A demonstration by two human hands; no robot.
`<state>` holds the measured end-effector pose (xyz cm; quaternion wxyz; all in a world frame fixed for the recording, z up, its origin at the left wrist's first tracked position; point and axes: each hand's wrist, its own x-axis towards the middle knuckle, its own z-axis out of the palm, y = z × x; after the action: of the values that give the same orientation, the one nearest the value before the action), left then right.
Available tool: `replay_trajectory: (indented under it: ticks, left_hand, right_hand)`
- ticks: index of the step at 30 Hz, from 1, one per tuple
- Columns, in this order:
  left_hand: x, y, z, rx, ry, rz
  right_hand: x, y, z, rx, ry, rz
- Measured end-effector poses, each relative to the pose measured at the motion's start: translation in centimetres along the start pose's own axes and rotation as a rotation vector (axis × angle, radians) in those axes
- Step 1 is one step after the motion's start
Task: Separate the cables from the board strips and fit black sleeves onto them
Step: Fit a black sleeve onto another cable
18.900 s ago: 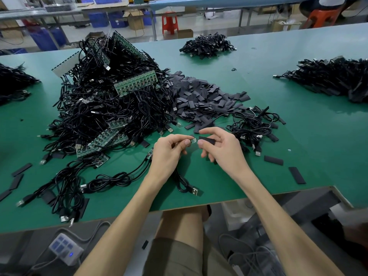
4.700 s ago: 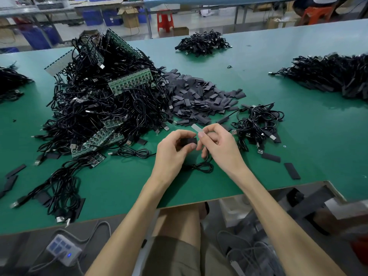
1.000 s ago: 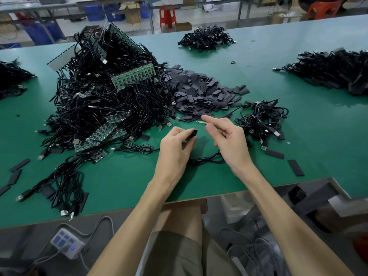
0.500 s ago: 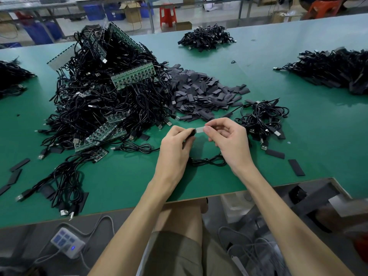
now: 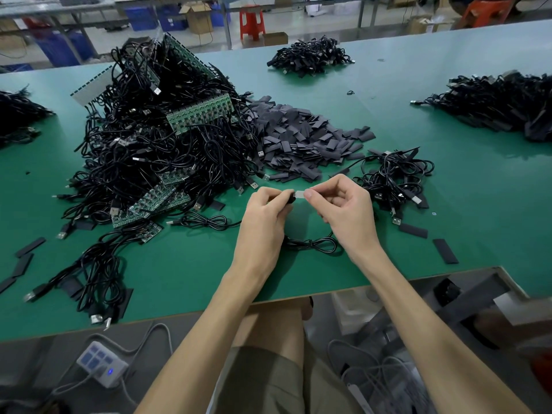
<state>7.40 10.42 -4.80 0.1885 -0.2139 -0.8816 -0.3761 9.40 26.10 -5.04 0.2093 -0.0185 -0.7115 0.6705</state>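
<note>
Black tangled cables (image 5: 143, 150) on board strips (image 5: 203, 115) far outnumber the small, seemingly finished bundle (image 5: 394, 177), so most remains, while left hand (image 5: 263, 222) and right hand (image 5: 346, 213) each pinch one cable's end (image 5: 291, 195).

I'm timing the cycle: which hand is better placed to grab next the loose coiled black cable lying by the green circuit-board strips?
Left, probably: the coiled black cable lies on the side of the left hand, which pinches a black cable end; the right hand, pinching a small pale strip, would cross over.
</note>
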Motion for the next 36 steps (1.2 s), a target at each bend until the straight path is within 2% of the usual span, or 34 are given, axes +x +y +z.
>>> replay_trajectory:
  ticks: [3,7,10,14,19,28,31,36]
  left_hand:
    - [-0.2,-0.5,0.5,0.015,0.008,0.0]
    - [-0.1,-1.1,0.8,-0.101,-0.002,-0.039]
    - [0.0,-1.0,0.7,-0.095,0.01,-0.008]
    - [-0.3,-1.3,0.7,0.073,-0.001,0.144]
    - [-0.2,-1.2,0.8,0.017,-0.002,0.116]
    - [-0.2,-0.8,0.3,0.026,-0.015,0.182]
    - [-0.1,-0.6,0.2,0.021,-0.031,0.138]
    - [0.5,-0.7,-0.7,-0.243,-0.081,-0.085]
  right_hand:
    - [0.0,0.1,0.0,-0.046,-0.014,-0.009]
    - [0.0,0.2,0.0,-0.039,-0.048,0.035]
    - [0.1,0.3,-0.1,-0.021,-0.066,0.051]
    - [0.1,0.4,-0.1,-0.008,-0.097,0.062]
    - [0.2,0.5,-0.1,-0.01,-0.092,0.057]
    - [0.3,0.9,-0.2,0.013,-0.079,0.066]
    - [0.3,0.9,-0.2,0.046,-0.076,0.073]
    - [0.2,0.7,-0.2,0.077,-0.07,0.067]
